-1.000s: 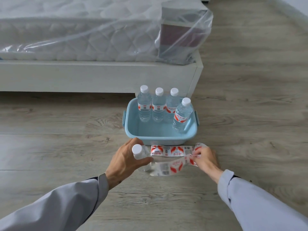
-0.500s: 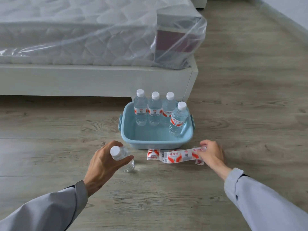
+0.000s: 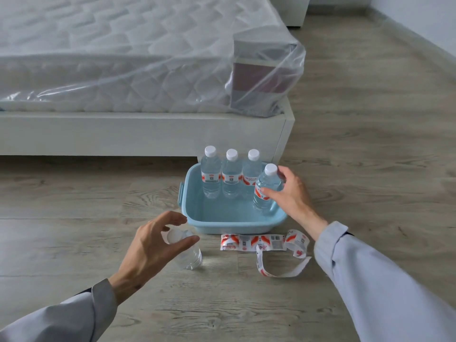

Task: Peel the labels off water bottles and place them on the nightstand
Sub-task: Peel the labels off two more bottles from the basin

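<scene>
Right hand takes the next labelled bottle out of the tub.

The front bottle [image 3: 265, 191] stands slightly tilted in the near right corner of the blue tub [image 3: 222, 223]. My right hand [image 3: 288, 196] grips it, thumb on the label and fingers curled behind the shoulder. I'd lift straight up to clear the rim without knocking the three bottles [image 3: 230, 176] touching in a row behind. My left hand [image 3: 153, 245] hovers spread wide over the cap of the bare bottle [image 3: 191, 255], holding nothing; that bottle stands on the floor just beside the tub. Peeled labels [image 3: 251, 241] lie in front of the tub and the bed frame [image 3: 148, 134] crowds the back. There is open floor to the right.
</scene>
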`<state>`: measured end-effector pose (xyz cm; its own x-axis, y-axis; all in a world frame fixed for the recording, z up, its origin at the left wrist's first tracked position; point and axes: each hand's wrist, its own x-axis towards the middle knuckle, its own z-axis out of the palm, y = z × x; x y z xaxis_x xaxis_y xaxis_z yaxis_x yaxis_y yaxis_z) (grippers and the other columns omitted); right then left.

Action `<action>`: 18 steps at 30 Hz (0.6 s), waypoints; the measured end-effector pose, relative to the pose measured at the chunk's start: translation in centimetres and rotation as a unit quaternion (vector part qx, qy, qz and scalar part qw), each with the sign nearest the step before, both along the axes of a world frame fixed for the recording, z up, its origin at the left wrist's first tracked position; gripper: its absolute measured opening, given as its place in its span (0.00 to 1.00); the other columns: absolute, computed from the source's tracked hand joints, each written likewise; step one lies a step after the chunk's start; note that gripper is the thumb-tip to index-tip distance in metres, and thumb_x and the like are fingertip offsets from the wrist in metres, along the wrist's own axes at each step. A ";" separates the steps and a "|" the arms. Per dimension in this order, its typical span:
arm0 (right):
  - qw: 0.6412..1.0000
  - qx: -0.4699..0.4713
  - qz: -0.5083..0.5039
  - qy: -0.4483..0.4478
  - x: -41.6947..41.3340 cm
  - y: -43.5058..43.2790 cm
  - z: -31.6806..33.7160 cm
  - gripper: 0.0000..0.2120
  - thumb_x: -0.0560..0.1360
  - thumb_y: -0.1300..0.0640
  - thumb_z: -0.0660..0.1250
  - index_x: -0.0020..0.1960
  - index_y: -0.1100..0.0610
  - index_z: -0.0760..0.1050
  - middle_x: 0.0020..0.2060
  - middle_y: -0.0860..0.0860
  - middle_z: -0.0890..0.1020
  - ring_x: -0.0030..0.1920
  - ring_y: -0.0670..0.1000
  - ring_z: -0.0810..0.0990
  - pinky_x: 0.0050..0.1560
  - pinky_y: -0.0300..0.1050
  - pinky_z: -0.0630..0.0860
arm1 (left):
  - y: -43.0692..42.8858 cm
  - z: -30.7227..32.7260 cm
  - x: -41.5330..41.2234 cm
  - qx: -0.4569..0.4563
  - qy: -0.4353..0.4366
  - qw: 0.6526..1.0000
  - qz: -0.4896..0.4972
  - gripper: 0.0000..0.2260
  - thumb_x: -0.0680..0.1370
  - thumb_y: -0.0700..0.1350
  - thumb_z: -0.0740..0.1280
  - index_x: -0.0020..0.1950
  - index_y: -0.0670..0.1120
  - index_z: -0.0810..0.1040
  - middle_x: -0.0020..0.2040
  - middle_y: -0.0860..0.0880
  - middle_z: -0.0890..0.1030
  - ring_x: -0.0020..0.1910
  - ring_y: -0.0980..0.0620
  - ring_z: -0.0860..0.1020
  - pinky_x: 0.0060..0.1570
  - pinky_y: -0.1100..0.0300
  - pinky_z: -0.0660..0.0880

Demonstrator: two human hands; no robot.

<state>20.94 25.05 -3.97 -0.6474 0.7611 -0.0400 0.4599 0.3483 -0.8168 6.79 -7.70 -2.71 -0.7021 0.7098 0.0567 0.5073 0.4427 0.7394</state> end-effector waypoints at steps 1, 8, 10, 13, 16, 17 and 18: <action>1.000 0.001 -0.004 0.000 -0.6 0.2 -0.1 0.33 0.68 0.55 0.83 0.69 0.51 0.75 0.56 0.43 0.80 0.59 0.49 0.80 0.59 0.45 0.75 | 0.1 0.3 0.0 0.006 0.000 1.000 -0.002 0.18 0.68 0.64 0.78 0.54 0.60 0.82 0.51 0.67 0.85 0.54 0.68 0.81 0.49 0.77 0.72; 0.998 0.016 -0.044 -0.037 -1.5 -0.2 -1.4 0.33 0.67 0.53 0.84 0.68 0.53 0.76 0.57 0.49 0.82 0.55 0.50 0.77 0.52 0.43 0.71 | 1.5 1.4 0.2 0.034 0.026 0.999 -0.013 0.17 0.72 0.63 0.76 0.55 0.57 0.83 0.52 0.65 0.85 0.54 0.62 0.83 0.52 0.72 0.75; 0.997 0.039 -0.048 -0.036 -1.3 -0.7 -1.4 0.30 0.67 0.53 0.84 0.65 0.54 0.78 0.57 0.51 0.84 0.54 0.52 0.80 0.53 0.47 0.75 | 2.1 1.9 0.4 0.042 0.032 0.999 -0.006 0.15 0.73 0.61 0.78 0.55 0.56 0.83 0.52 0.65 0.84 0.54 0.66 0.81 0.52 0.75 0.72; 0.996 0.077 -0.034 -0.039 -0.6 -1.8 -0.5 0.28 0.67 0.51 0.84 0.63 0.54 0.79 0.54 0.52 0.86 0.53 0.54 0.83 0.53 0.48 0.79 | 3.6 2.9 0.8 0.057 0.042 0.997 -0.007 0.13 0.73 0.56 0.78 0.54 0.54 0.84 0.52 0.65 0.84 0.54 0.71 0.78 0.52 0.79 0.69; 0.994 0.110 -0.012 -0.023 -0.1 -2.8 1.7 0.29 0.67 0.50 0.84 0.64 0.56 0.80 0.55 0.52 0.86 0.52 0.52 0.83 0.54 0.48 0.82 | 5.8 4.0 1.7 0.078 0.046 0.996 -0.018 0.12 0.75 0.52 0.78 0.56 0.52 0.85 0.52 0.68 0.82 0.54 0.75 0.77 0.53 0.80 0.69; 0.992 0.126 -0.007 -0.007 0.1 -3.3 2.6 0.28 0.67 0.50 0.84 0.63 0.56 0.80 0.55 0.51 0.86 0.52 0.51 0.83 0.53 0.44 0.81 | 6.8 4.5 2.1 0.087 0.037 0.995 -0.019 0.13 0.76 0.52 0.78 0.58 0.51 0.85 0.52 0.67 0.82 0.54 0.74 0.77 0.52 0.80 0.69; 0.990 0.141 -0.002 0.009 0.2 -3.9 3.6 0.27 0.66 0.49 0.84 0.62 0.56 0.81 0.55 0.51 0.86 0.51 0.49 0.82 0.51 0.38 0.78 | 7.8 5.1 2.5 0.097 0.028 0.995 -0.019 0.13 0.76 0.52 0.78 0.59 0.50 0.85 0.53 0.66 0.82 0.54 0.72 0.78 0.52 0.79 0.70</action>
